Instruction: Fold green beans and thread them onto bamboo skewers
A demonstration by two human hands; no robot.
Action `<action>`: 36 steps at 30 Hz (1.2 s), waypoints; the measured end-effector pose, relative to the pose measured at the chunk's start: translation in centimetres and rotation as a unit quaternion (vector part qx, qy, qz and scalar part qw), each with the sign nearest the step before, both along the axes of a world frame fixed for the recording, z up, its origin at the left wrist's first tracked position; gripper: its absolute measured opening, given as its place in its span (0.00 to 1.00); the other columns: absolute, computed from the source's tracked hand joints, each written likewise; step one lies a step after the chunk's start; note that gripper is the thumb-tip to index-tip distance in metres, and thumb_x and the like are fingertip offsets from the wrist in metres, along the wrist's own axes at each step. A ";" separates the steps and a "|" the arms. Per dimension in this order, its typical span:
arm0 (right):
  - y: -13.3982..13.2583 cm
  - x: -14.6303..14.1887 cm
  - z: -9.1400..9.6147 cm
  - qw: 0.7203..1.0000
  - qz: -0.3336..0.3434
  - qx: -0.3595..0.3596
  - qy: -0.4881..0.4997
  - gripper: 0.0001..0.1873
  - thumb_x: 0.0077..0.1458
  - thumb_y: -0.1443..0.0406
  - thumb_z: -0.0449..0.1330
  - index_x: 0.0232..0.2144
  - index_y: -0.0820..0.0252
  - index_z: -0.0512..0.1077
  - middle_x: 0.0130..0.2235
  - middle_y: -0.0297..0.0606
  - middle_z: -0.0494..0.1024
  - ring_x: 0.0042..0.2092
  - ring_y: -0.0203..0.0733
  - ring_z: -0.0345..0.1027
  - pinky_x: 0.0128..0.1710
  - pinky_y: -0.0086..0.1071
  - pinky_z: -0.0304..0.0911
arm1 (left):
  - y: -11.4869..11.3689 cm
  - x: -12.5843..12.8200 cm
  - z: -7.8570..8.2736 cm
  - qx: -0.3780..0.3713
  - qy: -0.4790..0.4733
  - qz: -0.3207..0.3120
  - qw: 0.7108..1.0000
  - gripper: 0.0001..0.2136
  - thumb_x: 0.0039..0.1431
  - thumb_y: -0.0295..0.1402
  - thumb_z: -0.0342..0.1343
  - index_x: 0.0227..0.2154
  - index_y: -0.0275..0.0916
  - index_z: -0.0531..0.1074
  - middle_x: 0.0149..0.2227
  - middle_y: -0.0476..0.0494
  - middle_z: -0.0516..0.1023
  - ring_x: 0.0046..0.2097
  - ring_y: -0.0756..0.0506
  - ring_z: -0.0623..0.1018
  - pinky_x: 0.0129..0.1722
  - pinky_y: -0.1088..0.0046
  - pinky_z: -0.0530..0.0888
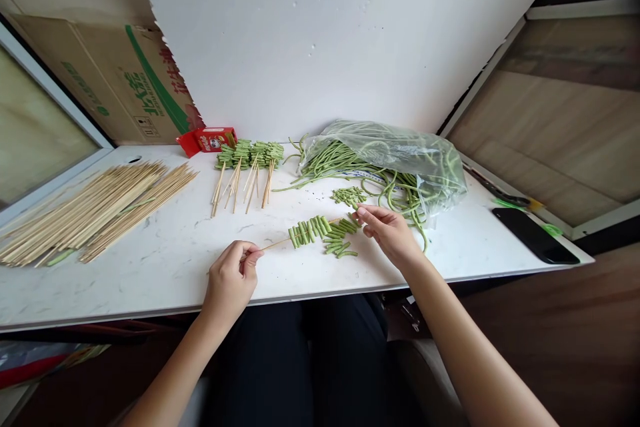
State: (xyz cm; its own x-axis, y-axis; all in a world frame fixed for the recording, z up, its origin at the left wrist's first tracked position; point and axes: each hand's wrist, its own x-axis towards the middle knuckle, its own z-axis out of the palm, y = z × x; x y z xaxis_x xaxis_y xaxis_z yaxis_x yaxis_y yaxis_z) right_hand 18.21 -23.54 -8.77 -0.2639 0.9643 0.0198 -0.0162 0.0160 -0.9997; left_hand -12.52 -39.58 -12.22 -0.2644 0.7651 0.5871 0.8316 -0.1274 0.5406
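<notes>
My left hand [234,272] is closed round the blunt end of a thin wooden skewer [276,243], which points to the right. Several cut green bean pieces [309,231] are threaded side by side along it. Between thumb and fingertips, my right hand [387,230] pinches a short green bean piece [355,207] near the skewer's tip. Below and beside the tip lies a pile of loose cut bean pieces [340,240] on the white table. Behind it is a smaller heap of short bean ends [349,195].
Bare skewers [100,207] lie spread at the left. Finished bean skewers [250,157] stand in bundles at the back, beside a red box [215,140]. A clear plastic bag [400,147] of long beans [340,163] lies back right. A black phone [535,235] rests near the right edge.
</notes>
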 end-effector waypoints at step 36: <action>-2.1 -2.4 -0.3 0.987 0.071 -0.103 0.104 0.20 0.49 0.49 0.76 0.35 0.58 0.83 0.37 0.39 0.81 0.32 0.35 0.63 0.28 0.29 0.54 | 0.0 -0.1 -0.2 -0.019 0.001 -0.003 1.000 0.08 0.70 0.35 0.55 0.34 0.41 0.74 0.32 0.46 0.79 0.34 0.46 0.80 0.36 0.72 0.77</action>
